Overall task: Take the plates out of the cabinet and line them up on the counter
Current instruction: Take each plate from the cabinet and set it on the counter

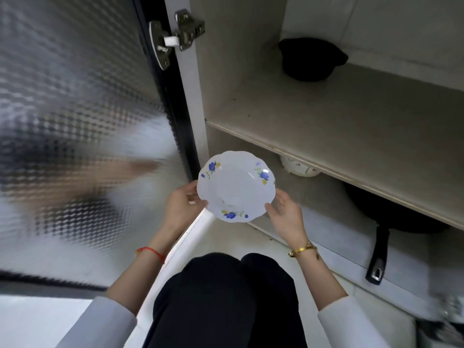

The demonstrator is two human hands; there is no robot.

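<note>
A white plate [234, 185] with a scalloped rim and blue flowers is held in front of the open cabinet [326, 126], just outside its lower compartment. My left hand [183, 203] grips its left edge and my right hand [286, 212] grips its right edge. The plate is tilted toward me. Under the shelf, something white and round [297, 168] is partly visible at the back of the lower compartment; I cannot tell if it is a plate.
The textured glass cabinet door [80, 121] stands open on the left, hinged [180, 33] at the top. A black pot [311, 59] sits on the upper shelf. A black frying pan [384, 222] lies in the lower compartment, handle pointing out. My knees [236, 285] are below the plate.
</note>
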